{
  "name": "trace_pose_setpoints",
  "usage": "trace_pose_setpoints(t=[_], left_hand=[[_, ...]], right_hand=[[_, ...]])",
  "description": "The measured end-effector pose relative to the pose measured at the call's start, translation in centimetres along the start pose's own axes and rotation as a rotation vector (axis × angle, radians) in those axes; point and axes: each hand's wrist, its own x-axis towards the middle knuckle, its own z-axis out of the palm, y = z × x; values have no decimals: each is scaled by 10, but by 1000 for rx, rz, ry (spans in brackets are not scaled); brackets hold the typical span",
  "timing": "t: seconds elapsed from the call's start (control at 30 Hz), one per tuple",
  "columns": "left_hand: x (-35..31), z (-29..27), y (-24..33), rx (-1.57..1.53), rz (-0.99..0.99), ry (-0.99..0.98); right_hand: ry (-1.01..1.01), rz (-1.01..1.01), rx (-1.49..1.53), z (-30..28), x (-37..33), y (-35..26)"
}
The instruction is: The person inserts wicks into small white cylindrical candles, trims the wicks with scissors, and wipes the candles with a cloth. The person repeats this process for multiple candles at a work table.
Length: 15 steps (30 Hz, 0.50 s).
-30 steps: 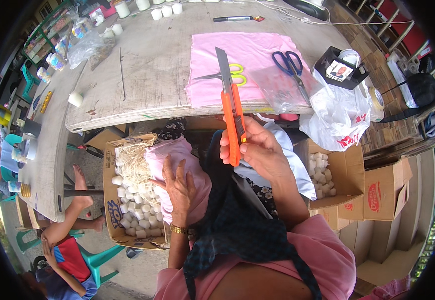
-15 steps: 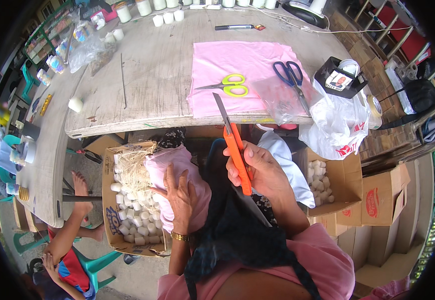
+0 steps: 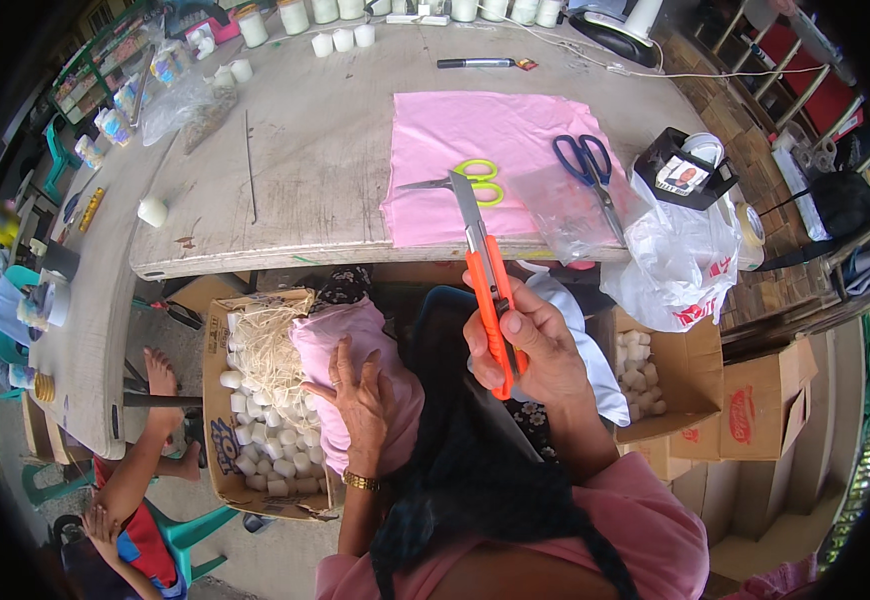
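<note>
My right hand (image 3: 547, 350) is closed around an orange utility knife (image 3: 485, 285), held up in front of the table's near edge. Its long blade is out and points up and away, passing in view over a pink cloth (image 3: 445, 125) spread on the table. My left hand (image 3: 363, 405) lies with fingers spread on another pink cloth (image 3: 320, 335), draped over my left leg. On the spread cloth rest lime-green scissors (image 3: 485, 172), partly behind the blade. Dark blue scissors (image 3: 587, 165) lie further right, over a clear plastic bag (image 3: 555, 210).
Cardboard boxes of small white candles stand on both sides of my legs, the left box (image 3: 217, 395) with straw too. A white plastic bag (image 3: 680, 260) hangs over the table edge beside a black holder (image 3: 680, 180). Another person's leg (image 3: 150, 420) is at left.
My right hand has shifted slightly right, and the knife has turned so that the blade's broad side shows more. The left hand stays on the pink cloth.
</note>
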Motion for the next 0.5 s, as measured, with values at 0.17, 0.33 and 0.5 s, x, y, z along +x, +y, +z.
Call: trace_pose_setpoints(t=[0.17, 0.33, 0.5], left_hand=[[5, -8, 1, -51, 8, 30], [0, -23, 9, -241, -109, 60], [6, -75, 23, -481, -236, 122]], right_hand=[[36, -51, -57, 6, 11, 12], [64, 7, -292, 27, 18, 41], [-193, 195, -330, 53, 26, 75]])
